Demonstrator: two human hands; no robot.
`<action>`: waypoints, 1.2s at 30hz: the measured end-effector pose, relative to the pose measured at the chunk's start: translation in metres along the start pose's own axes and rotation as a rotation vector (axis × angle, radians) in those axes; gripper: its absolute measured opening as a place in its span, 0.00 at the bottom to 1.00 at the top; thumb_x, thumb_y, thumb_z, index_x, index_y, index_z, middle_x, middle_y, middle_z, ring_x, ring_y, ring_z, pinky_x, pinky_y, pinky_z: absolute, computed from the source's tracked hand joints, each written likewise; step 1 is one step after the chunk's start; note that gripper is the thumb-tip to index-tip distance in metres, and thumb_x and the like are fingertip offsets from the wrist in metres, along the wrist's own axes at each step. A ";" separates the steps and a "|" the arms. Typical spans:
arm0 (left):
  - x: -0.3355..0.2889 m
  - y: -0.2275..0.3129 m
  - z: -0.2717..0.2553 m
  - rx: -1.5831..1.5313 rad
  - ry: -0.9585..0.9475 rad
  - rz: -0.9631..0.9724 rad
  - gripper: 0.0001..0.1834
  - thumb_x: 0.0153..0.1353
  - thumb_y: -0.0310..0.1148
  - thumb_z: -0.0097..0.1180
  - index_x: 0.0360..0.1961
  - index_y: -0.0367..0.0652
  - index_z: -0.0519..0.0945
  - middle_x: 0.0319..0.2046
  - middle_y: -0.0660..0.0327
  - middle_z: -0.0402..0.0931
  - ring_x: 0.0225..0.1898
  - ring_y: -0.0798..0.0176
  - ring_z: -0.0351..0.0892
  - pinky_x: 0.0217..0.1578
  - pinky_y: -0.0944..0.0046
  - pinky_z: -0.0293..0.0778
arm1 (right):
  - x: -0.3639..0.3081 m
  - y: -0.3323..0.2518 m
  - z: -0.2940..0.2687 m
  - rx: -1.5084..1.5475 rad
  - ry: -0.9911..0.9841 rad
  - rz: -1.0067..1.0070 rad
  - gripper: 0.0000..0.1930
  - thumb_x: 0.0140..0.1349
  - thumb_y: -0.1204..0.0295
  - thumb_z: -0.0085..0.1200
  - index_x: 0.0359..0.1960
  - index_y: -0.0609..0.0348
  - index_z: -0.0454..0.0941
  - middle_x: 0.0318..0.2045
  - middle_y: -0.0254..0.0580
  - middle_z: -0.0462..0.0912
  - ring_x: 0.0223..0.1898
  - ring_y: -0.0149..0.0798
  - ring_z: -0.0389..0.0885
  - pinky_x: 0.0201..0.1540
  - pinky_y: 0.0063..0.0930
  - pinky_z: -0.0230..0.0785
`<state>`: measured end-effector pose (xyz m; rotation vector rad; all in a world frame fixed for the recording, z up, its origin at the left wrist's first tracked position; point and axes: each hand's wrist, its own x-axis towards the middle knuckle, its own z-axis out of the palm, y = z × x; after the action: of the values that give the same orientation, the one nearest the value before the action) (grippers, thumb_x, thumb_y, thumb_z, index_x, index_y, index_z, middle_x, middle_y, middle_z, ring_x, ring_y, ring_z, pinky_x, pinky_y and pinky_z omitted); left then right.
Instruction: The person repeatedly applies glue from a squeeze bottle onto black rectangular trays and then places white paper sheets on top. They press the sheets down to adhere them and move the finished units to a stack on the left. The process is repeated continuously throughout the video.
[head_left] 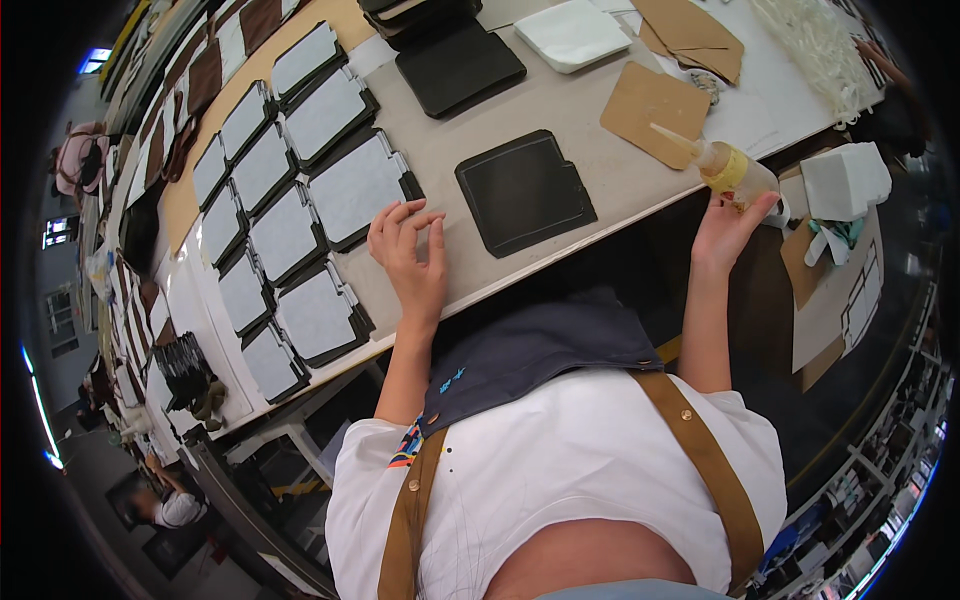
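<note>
A black panel (525, 192) with a notched right edge lies flat on the table in front of me. My right hand (727, 228), right of it past the table's front edge, is wrapped round a clear squeeze bottle (735, 172). The bottle has a yellow band, and its pointed nozzle tilts up to the left over a brown card. Over the table, left of the black panel, my left hand (408, 250) holds nothing, its fingers loosely bent and apart. Close beside it are rows of black pieces topped with pale grey sheets (365, 185).
A stack of black pieces (460, 65) stands at the back, beside a white pad (572, 35). Brown cards (655, 112) lie to the right. White stringy material (815, 55) is heaped at the far right. A white block (846, 180) sits on a lower surface at right.
</note>
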<state>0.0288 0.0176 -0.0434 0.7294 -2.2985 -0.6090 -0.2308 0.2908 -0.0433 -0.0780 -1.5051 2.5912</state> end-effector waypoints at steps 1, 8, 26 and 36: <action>0.000 0.001 -0.001 0.008 -0.002 0.000 0.04 0.64 0.29 0.61 0.39 0.46 0.86 0.51 0.62 0.81 0.64 0.51 0.67 0.66 0.49 0.55 | 0.010 0.004 -0.005 -0.102 0.002 -0.101 0.37 0.73 0.40 0.44 0.66 0.62 0.65 0.63 0.43 0.71 0.67 0.39 0.67 0.69 0.38 0.60; 0.001 0.000 0.000 0.014 -0.017 0.003 0.05 0.64 0.29 0.61 0.40 0.46 0.85 0.52 0.64 0.80 0.65 0.51 0.66 0.67 0.49 0.54 | 0.044 0.046 -0.021 -0.681 0.185 -0.231 0.41 0.74 0.43 0.45 0.70 0.71 0.57 0.71 0.56 0.56 0.73 0.52 0.53 0.74 0.44 0.45; 0.090 0.065 0.027 -0.208 -0.130 0.370 0.11 0.59 0.28 0.65 0.44 0.48 0.83 0.50 0.62 0.78 0.60 0.51 0.71 0.61 0.50 0.61 | 0.062 0.089 0.171 -1.241 -0.953 -0.725 0.05 0.62 0.73 0.60 0.35 0.62 0.79 0.40 0.46 0.83 0.45 0.49 0.82 0.45 0.43 0.74; 0.161 0.066 0.142 -0.109 -0.224 0.509 0.28 0.61 0.36 0.65 0.61 0.39 0.73 0.60 0.50 0.72 0.66 0.47 0.67 0.67 0.46 0.60 | 0.113 0.080 0.187 -0.989 -0.969 -0.069 0.15 0.63 0.64 0.65 0.27 0.62 0.78 0.26 0.39 0.80 0.29 0.35 0.80 0.34 0.33 0.73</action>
<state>-0.1946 -0.0035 -0.0326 0.0112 -2.4949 -0.5873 -0.3718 0.1074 -0.0164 1.2145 -2.8307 1.5502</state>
